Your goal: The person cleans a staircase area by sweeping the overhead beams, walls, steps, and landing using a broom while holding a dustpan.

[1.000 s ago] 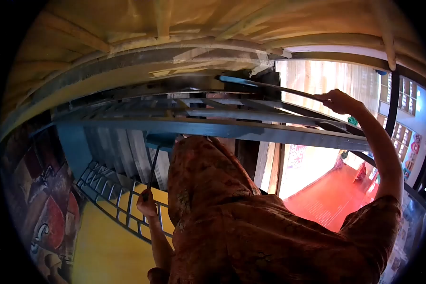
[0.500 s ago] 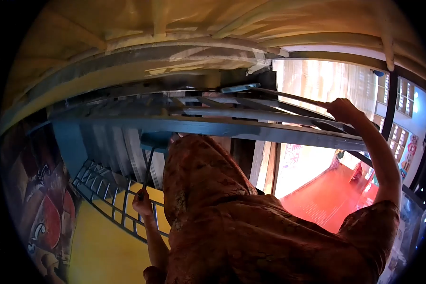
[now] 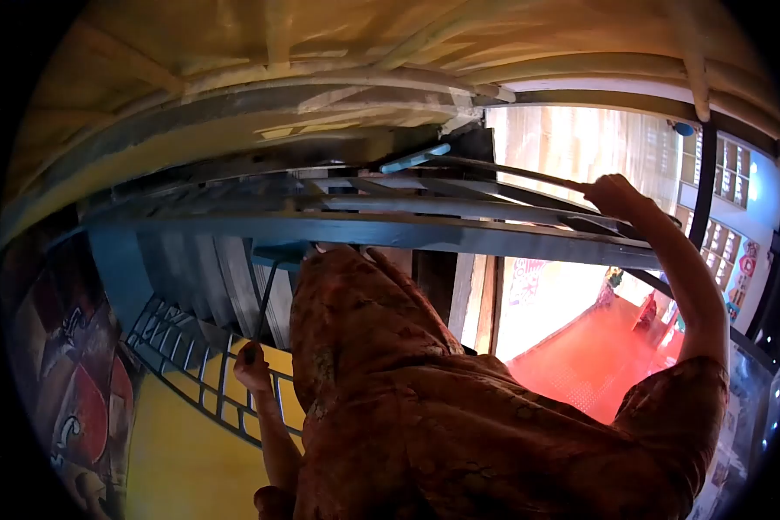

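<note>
My right hand point(image 3: 617, 198) is closed around the end of a long dark handle, with my arm stretched out to the right. This handle belongs to a broom point(image 3: 416, 158) whose light blue head lies beyond the grey-blue beam, near the foot of the dark wall. Lower on the left, my left hand point(image 3: 252, 368) is closed around the thin upright handle of a blue dustpan point(image 3: 276, 254). The pan sits beside my feet, just on my side of the beam. Bristles are too small to make out.
A long grey-blue beam point(image 3: 364, 230) with slats behind it runs across in front of me. Below left, a dark metal railing point(image 3: 204, 368) stands over a yellow floor point(image 3: 191, 442). A red floor point(image 3: 572, 364) lies lower right, and curved yellowish beams point(image 3: 572, 68) cross the top.
The broom head has shifted slightly left and tilted more, with my right hand moving a little left too. The whole view has drifted slightly left; both handles stay held.
</note>
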A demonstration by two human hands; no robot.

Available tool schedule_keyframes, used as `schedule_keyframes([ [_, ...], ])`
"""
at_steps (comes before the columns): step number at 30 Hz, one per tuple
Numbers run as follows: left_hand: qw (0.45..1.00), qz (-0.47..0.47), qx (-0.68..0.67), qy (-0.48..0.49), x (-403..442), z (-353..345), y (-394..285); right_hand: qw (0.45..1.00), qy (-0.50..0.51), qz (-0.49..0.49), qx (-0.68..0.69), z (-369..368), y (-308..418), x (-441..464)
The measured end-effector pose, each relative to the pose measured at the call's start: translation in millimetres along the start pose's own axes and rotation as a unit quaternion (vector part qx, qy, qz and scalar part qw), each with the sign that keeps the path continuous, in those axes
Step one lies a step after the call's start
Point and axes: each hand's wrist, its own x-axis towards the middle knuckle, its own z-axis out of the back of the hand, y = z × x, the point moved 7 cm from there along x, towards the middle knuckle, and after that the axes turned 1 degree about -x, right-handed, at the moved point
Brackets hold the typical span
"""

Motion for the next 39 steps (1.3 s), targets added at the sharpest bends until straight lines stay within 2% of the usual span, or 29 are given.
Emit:
schedule_keyframes([
  [3,1.000,-0.010,-0.010,-0.004,-1.7,-2.1,-13.1,0.999,-0.012,0.008,0.029,5.3,-1.0,-20.5],
  [6,1.000,-0.019,0.011,-0.017,-1.5,-3.1,-25.1,1.000,-0.008,-0.017,0.010,-11.7,-16.4,9.3],
  [9,0.999,-0.018,0.044,-0.015,-3.8,-1.7,-25.1,0.995,-0.074,0.061,-0.027,-12.3,-5.1,62.5],
  [13,0.997,-0.041,0.045,-0.038,-9.2,5.4,-19.4,0.994,-0.056,0.086,-0.029,10.2,32.3,101.3],
  [17,0.997,-0.058,0.027,-0.033,-19.6,14.7,-29.3,0.995,-0.062,0.071,0.025,37.1,49.9,65.1],
  [19,0.992,-0.065,-0.079,-0.067,-18.3,20.8,-17.9,0.999,-0.014,0.022,0.028,43.6,51.1,38.3],
  [20,0.992,-0.068,-0.082,-0.063,-17.0,21.9,-14.5,0.992,-0.088,0.057,0.070,36.5,42.6,29.1],
  [22,0.997,0.031,-0.060,-0.030,-14.5,13.6,7.3,0.986,-0.083,0.039,0.140,51.7,37.0,0.2],
  [23,0.997,0.033,-0.065,-0.031,-11.0,10.1,22.6,0.985,-0.081,0.027,0.147,55.3,33.4,-10.0],
  [25,0.996,-0.079,0.003,-0.050,-0.5,9.6,34.0,0.983,-0.079,0.014,0.167,41.5,10.7,-20.9],
  [26,0.995,-0.081,0.000,-0.055,0.0,9.0,38.0,0.978,-0.081,0.000,0.190,36.4,-1.8,-20.9],
  [27,0.995,-0.071,0.006,-0.067,-2.2,9.1,36.1,0.978,-0.087,-0.001,0.188,41.5,-0.2,-19.1],
  [29,0.995,-0.047,0.023,-0.086,-9.3,12.8,35.8,0.987,-0.021,-0.029,0.158,36.9,3.4,-11.6],
  [30,0.995,-0.046,0.024,-0.088,-10.7,15.8,37.2,0.982,-0.013,-0.016,0.186,31.6,4.4,-1.3],
  [31,0.996,-0.046,0.009,-0.081,-11.5,17.3,40.0,0.985,-0.041,0.029,0.166,25.4,8.9,16.2],
  [33,0.997,-0.037,-0.020,-0.068,-19.1,17.8,45.5,0.995,0.000,0.027,0.097,14.5,17.8,49.8],
  [35,0.998,0.002,-0.001,-0.063,-26.7,20.9,37.1,0.987,-0.015,0.081,0.136,20.9,31.0,74.3],
  [36,0.995,0.046,-0.074,-0.058,-30.0,20.1,37.9,0.975,-0.062,0.102,0.188,14.1,26.6,88.0],
  [37,0.995,0.052,-0.068,-0.056,-37.0,24.5,18.5,0.974,-0.055,0.106,0.191,13.6,29.9,87.7],
  [39,0.988,0.121,-0.085,-0.051,-46.3,24.0,-15.0,0.962,-0.075,0.107,0.241,27.9,31.5,86.5],
])
